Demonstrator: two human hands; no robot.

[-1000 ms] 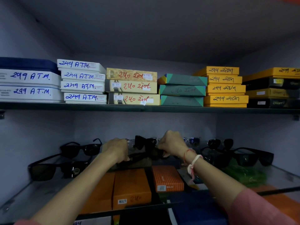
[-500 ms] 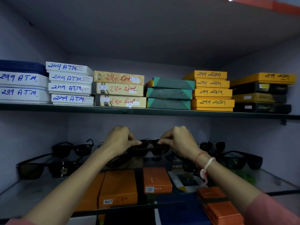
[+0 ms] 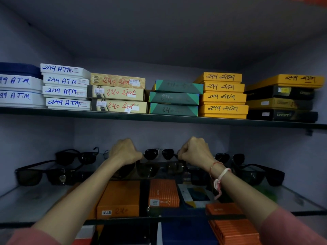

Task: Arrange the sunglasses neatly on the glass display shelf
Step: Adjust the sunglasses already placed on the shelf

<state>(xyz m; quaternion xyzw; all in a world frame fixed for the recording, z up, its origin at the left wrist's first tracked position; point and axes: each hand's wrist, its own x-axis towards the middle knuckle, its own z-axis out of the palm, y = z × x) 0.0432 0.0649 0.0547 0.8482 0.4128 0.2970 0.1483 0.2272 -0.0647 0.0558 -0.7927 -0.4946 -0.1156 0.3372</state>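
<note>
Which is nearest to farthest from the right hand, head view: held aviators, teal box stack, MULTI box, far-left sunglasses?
From the right hand:
1. Held aviators, at its fingertips.
2. Teal box stack, shelf above, and MULTI box, below-left: too close to call.
3. Far-left sunglasses.

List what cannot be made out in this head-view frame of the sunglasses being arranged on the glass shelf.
- Temples of the dark aviator sunglasses: covered by the left hand and right hand, so the grip is unclear.
- Whether that pair rests on the glass display shelf: hidden by the hands and the dark glasses in front.
- White boxes on the upper shelf: cut off by the left edge.
- Writing on the teal boxes: too faint to read.
</note>
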